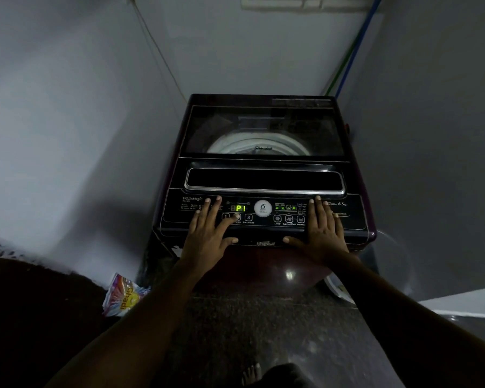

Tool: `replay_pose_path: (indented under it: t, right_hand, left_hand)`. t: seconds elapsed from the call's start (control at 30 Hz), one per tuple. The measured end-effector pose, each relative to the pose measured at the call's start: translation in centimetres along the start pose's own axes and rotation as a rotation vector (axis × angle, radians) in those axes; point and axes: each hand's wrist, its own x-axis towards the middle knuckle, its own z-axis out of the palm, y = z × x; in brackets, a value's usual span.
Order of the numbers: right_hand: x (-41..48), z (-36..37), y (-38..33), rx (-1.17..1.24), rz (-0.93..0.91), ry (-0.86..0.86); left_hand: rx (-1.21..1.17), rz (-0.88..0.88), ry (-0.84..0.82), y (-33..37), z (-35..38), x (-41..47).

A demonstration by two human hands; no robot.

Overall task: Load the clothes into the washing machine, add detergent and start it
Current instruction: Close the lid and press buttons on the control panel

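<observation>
The pale plastered walls [67,107] are closing into a corner, and the top-loading washing machine [263,175] is sitting pushed deep into it, probably so the blue and green hoses [353,51] running down the right wall can reach its back. The speckled stone floor [249,317] is lying dark and faintly glossy in front of it. The machine's body is showing as hard, shiny black and maroon plastic with rounded corners. Its tinted glass lid [263,121] is lying shut and flat, and the white ring of the drum rim [258,145] is showing through it; whether the clothes are inside cannot be told through the dark glass. The sloped control panel [347,217] is facing the person, smooth and printed with small white legends. Both hands are lying on it well apart, fingers straight and spread, gripping nothing. The right hand [322,233] is resting flat on the panel's right side, seemingly as a brace, while the left hand [207,236] is reaching its index fingertip onto the Program button [237,217], so a cycle is likely being chosen. A white basin [339,289] is peeking out at the machine's right foot. The crinkled, brightly printed detergent packet [123,294] is lying on the floor to the left, near the machine. The display [240,208] is glowing green with P1, and the Start/Pause button [248,217] is waiting untouched just beside the fingertip.
</observation>
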Motion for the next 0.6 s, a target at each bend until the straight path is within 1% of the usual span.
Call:
replay_pose_path:
  t: [0.07,0.27,0.6]
  right_hand:
    - [-0.01,0.03,-0.03,0.001,0.003,0.001]
    - [0.02,0.07,0.03,-0.003,-0.001,0.007]
    - [0.07,0.22,0.09,-0.002,0.004,0.015]
  left_hand:
    - [0.008,-0.005,-0.004,-0.01,0.10,0.01]
    - [0.143,0.027,0.019,-0.03,0.17,-0.26]
    - [0.103,0.021,-0.005,0.24,-0.53,0.12]
